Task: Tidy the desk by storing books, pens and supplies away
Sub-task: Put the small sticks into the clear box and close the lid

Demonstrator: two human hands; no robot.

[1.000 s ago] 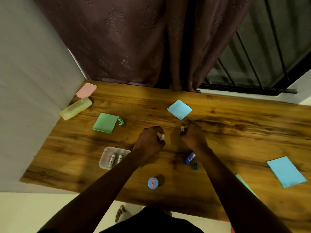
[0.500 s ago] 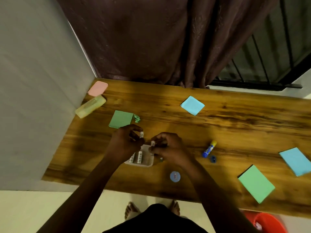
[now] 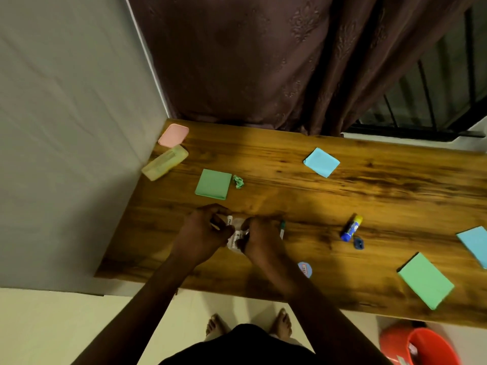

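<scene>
Tray near desk front edge, mostly hidden under our hands. Left hand pinches white tube over tray. Right hand curled over tray; we cannot tell what it grips. Green-capped pen against its outer side. Glue stick, sharpener well right. Green pad beyond hands.
</scene>
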